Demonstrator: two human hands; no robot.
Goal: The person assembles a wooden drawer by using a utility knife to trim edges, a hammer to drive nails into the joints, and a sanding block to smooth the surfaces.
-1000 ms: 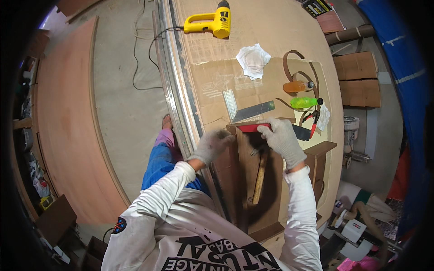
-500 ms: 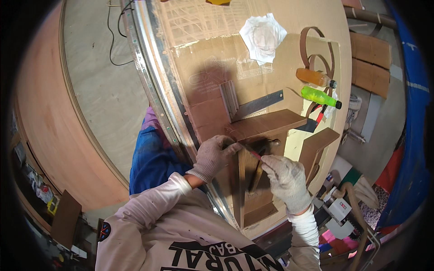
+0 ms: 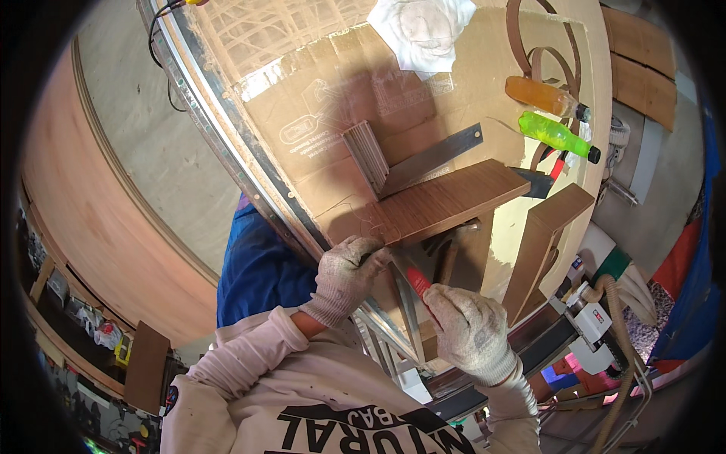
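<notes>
- Head view: both gloved hands work at the near edge of a dark wood-grain panel [image 3: 446, 203] that lies on the tabletop [image 3: 484, 76], over a sheet of cardboard [image 3: 333, 113].
- The left hand [image 3: 344, 276] has its fingers curled shut against the panel's near left corner, gripping its edge.
- The right hand [image 3: 469, 333] has its fingers closed around a red-handled tool [image 3: 417, 280]; the tool's tip points up toward the panel's edge, just beside the left hand.
- A metal ruler [image 3: 435, 159] lies just beyond the panel.
- An orange bottle [image 3: 541, 96] and a green bottle [image 3: 556, 135] lie side by side, farther right.
- A crumpled white cloth [image 3: 423, 30] lies at the far end.
</notes>
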